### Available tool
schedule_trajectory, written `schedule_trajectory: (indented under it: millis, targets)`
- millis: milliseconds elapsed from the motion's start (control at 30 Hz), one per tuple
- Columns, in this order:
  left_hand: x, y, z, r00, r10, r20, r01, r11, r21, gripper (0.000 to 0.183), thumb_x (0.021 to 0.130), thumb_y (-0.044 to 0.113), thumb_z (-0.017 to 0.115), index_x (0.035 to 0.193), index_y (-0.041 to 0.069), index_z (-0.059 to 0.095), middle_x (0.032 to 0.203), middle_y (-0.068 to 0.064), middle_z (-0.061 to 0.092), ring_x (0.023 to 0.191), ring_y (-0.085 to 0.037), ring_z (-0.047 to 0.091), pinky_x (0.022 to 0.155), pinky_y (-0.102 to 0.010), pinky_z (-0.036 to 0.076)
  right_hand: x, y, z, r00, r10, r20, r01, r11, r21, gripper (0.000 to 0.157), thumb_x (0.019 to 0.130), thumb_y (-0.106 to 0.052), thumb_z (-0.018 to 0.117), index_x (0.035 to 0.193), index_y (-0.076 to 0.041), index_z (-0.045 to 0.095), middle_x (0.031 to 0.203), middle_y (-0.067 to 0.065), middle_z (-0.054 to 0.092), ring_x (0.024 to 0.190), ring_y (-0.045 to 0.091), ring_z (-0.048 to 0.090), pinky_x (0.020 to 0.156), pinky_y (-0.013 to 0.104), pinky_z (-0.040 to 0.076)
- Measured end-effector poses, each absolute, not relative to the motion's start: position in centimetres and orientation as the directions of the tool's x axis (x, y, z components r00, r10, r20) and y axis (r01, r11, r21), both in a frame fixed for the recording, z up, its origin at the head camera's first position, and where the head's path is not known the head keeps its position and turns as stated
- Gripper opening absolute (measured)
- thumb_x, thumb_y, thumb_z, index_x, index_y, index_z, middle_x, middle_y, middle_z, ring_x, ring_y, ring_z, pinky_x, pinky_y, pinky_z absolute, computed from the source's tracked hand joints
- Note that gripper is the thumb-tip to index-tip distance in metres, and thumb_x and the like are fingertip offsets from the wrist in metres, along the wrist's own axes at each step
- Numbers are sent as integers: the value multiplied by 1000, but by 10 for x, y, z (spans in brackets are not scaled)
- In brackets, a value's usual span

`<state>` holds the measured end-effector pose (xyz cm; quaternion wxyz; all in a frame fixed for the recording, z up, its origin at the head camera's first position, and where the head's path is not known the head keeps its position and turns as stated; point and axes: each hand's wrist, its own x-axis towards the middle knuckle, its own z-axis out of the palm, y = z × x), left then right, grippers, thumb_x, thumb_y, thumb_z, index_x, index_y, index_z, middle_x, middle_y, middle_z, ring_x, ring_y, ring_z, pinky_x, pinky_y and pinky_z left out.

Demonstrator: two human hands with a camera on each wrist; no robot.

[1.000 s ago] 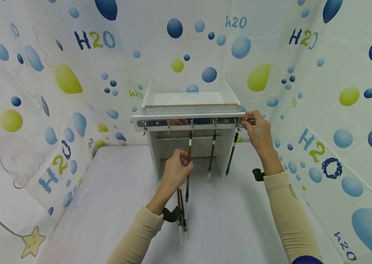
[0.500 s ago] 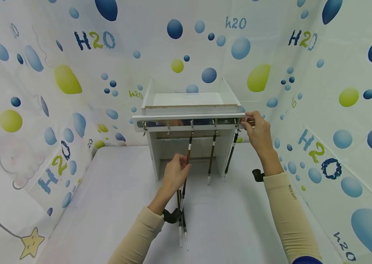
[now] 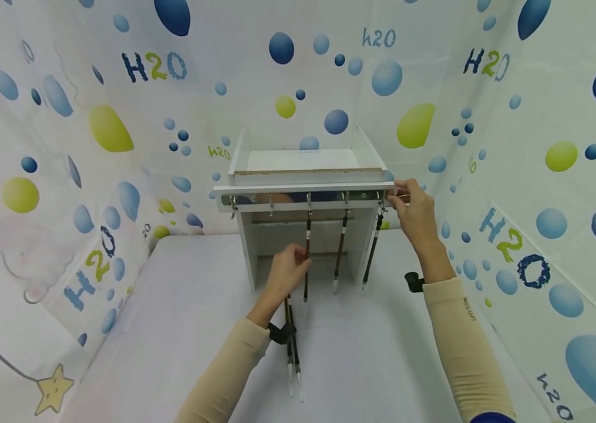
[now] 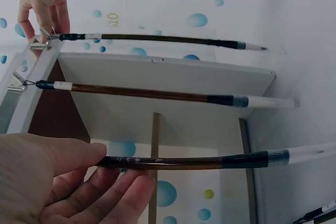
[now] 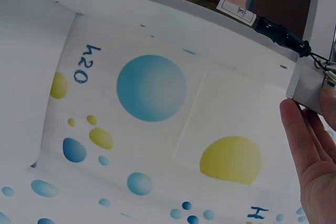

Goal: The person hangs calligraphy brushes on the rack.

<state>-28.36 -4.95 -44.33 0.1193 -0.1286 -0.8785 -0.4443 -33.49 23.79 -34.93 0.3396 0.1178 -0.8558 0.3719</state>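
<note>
A calligraphy brush [image 3: 306, 285] hangs tip-down from the middle hook of the white shelf's front rail [image 3: 276, 207]. My left hand [image 3: 288, 269] pinches this brush partway along its handle; in the left wrist view the thumb lies over the brown shaft [image 4: 173, 163] and the fingers curl beneath. Two more brushes hang to the right, the middle-right brush [image 3: 340, 249] and the rightmost brush [image 3: 371, 252]. My right hand [image 3: 415, 211] grips the rail's right end, thumb on one side and fingers on the other, near the rightmost hook.
Two hooks on the left, the far-left hook [image 3: 233, 207] among them, carry no brush. Some loose brushes [image 3: 293, 358] lie on the white table [image 3: 197, 329] beside my left wrist. The shelf's upper tray [image 3: 303, 158] stands behind the rail, with patterned walls around.
The middle brush has swung from a leftward slant to nearly upright, and my left hand has shifted slightly with it. My right hand has kept its place on the rail's end.
</note>
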Motion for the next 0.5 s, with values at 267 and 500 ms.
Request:
schedule_trajectory:
  millis: [267,500]
  targets:
    - [-302,-46,-446,-957,114,268,285,563,776,25,94,12,67,115,-2,63,103,-16,71,91,-26,69,75,-34,59,-332,238,-351,-753,49,656,-445,696,-563,32,96,-11,65,125,1,57,113,24,70,101,41,70,89,51,57]
    - [-314,-45,-444,-958,112,263,279,569,774,26,94,14,66,115,-1,63,103,-15,72,91,-25,69,74,-34,59,-333,238,-349,-745,51,665,-454,692,-562,32,96,-11,65,125,1,58,113,25,70,101,42,70,88,52,58]
